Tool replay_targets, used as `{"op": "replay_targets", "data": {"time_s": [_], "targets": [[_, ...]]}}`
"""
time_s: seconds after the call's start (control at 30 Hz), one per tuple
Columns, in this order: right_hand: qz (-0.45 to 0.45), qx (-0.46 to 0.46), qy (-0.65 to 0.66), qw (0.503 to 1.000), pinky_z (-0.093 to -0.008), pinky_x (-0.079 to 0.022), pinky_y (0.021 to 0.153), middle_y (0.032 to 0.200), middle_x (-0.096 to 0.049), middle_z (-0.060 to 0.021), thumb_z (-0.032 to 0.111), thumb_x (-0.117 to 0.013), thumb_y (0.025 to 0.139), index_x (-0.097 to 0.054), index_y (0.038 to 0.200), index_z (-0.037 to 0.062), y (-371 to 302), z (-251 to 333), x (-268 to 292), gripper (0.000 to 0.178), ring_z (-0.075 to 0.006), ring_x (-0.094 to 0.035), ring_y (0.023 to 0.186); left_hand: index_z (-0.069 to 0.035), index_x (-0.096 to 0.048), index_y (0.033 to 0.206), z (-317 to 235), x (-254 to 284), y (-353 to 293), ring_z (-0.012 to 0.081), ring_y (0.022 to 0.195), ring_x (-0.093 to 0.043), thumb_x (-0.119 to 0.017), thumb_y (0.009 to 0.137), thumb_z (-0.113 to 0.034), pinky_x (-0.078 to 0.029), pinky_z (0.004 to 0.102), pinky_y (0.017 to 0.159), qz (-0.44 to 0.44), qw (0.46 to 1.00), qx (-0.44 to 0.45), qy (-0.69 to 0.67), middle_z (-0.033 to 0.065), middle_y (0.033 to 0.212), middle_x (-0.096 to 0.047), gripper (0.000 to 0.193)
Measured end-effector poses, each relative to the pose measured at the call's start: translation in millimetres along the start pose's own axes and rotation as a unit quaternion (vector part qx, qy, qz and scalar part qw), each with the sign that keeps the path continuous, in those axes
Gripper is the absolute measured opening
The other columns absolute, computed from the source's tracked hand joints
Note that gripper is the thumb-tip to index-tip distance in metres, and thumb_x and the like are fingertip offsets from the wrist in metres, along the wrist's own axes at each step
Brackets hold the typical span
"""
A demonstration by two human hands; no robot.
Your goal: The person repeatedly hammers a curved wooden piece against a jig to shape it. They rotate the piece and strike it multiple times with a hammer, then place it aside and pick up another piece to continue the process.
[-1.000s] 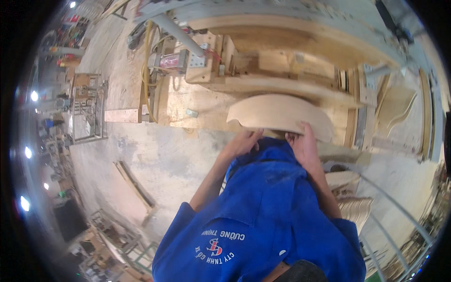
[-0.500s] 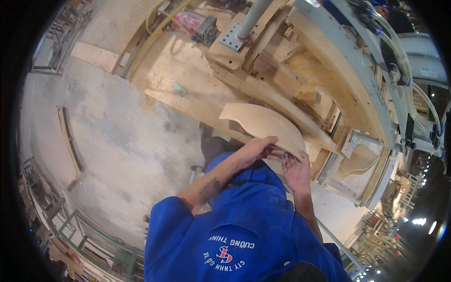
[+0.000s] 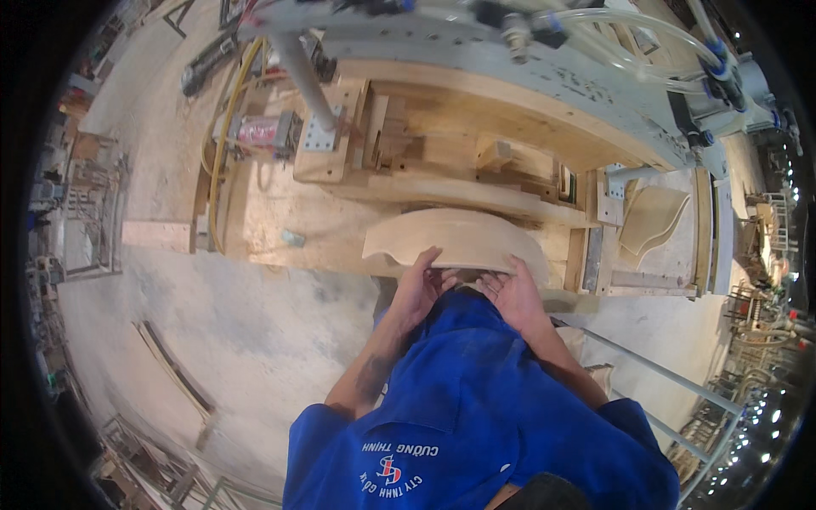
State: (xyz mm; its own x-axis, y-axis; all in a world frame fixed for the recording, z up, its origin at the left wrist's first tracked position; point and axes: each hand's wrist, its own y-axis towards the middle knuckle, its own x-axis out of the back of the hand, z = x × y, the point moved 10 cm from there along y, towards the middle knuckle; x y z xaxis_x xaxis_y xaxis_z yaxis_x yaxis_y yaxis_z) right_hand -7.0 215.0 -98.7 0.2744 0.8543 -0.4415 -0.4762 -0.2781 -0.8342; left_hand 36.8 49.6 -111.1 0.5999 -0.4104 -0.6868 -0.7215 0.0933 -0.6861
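Note:
A pale curved wooden panel [image 3: 450, 238] with a wavy near edge lies level in front of my body. Along that near edge, my left hand [image 3: 420, 285] grips it left of the middle, thumb on top and fingers curled beneath. My right hand [image 3: 512, 293] holds the same edge further right, its thumb also on the upper face. The undersides of both hands' fingers are partly hidden by the panel. Just beyond the panel runs the front rail of a wooden jig [image 3: 459, 197] on the workbench.
A grey metal beam with clear air hoses [image 3: 629, 64] spans the far side. Similar curved panels [image 3: 653, 223] rest at the right of the bench. A red-and-grey cylinder [image 3: 265, 132] and yellow hose [image 3: 225, 144] lie at left. A metal rail [image 3: 654, 365] stands near my right side.
My view has swung right, so the bench now runs nearly straight across. The panel has turned level with the bench, and my hands have spread further apart along its edge.

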Motion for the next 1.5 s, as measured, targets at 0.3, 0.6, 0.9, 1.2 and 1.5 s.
{"op": "replay_targets", "data": {"time_s": [0.3, 0.6, 0.9, 1.2, 1.5], "targets": [[-0.019, -0.003, 0.012, 1.0, -0.0439, -0.045, 0.107, 0.128, -0.054, -0.0092, 0.042, -0.062, 0.092, -0.049, 0.13, 0.0068, -8, -1, -7, 0.053, -0.0264, -0.053, 0.121, -0.004, -0.053, 0.128, -9, -11, -4, 0.0199, 0.099, -0.066, -0.052, 0.104, -0.035, -0.056, 0.0361, 0.09, 0.012, 0.998, -0.06, -0.013, 0.0086, 0.118, -0.065, 0.04], [-0.084, 0.041, -0.033, 0.995, -0.0388, -0.049, 0.102, 0.124, -0.055, -0.0096, 0.034, -0.066, 0.092, -0.049, 0.129, 0.0053, -18, 5, 1, 0.05, -0.023, -0.056, 0.117, -0.001, -0.051, 0.133, -12, -7, 4, 0.0212, 0.108, -0.066, -0.053, 0.103, -0.027, -0.057, 0.035, 0.092, 0.101, 0.992, -0.069, -0.012, 0.0114, 0.124, -0.064, 0.039], [-0.084, 0.121, -0.02, 0.989, -0.036, -0.045, 0.111, 0.126, -0.049, -0.0111, 0.026, -0.066, 0.094, -0.048, 0.127, 0.0043, -8, 19, -10, 0.043, -0.0221, -0.05, 0.124, 0.001, -0.048, 0.134, -15, -18, 4, 0.0191, 0.102, -0.067, -0.056, 0.102, -0.03, -0.059, 0.0299, 0.088, 0.144, 0.989, -0.027, -0.025, 0.0123, 0.122, -0.064, 0.045], [-0.086, 0.138, -0.033, 0.986, -0.0366, -0.045, 0.111, 0.125, -0.054, -0.0092, 0.027, -0.068, 0.095, -0.051, 0.126, 0.0062, -9, 17, -2, 0.041, -0.0212, -0.054, 0.122, 0.001, -0.049, 0.135, -16, -12, 4, 0.0241, 0.108, -0.067, -0.052, 0.103, -0.036, -0.056, 0.0358, 0.092, 0.136, 0.988, -0.037, 0.062, 0.0156, 0.124, -0.064, 0.048], [-0.064, 0.095, 0.03, 0.993, -0.0402, -0.047, 0.109, 0.131, -0.055, -0.0098, 0.026, -0.064, 0.097, -0.051, 0.13, 0.0068, -8, 6, -2, 0.04, -0.0235, -0.056, 0.121, 0.0, -0.051, 0.133, -6, -12, 2, 0.023, 0.107, -0.066, -0.052, 0.104, -0.033, -0.054, 0.0362, 0.093, 0.12, 0.993, 0.008, -0.004, 0.0129, 0.123, -0.064, 0.044]]}}
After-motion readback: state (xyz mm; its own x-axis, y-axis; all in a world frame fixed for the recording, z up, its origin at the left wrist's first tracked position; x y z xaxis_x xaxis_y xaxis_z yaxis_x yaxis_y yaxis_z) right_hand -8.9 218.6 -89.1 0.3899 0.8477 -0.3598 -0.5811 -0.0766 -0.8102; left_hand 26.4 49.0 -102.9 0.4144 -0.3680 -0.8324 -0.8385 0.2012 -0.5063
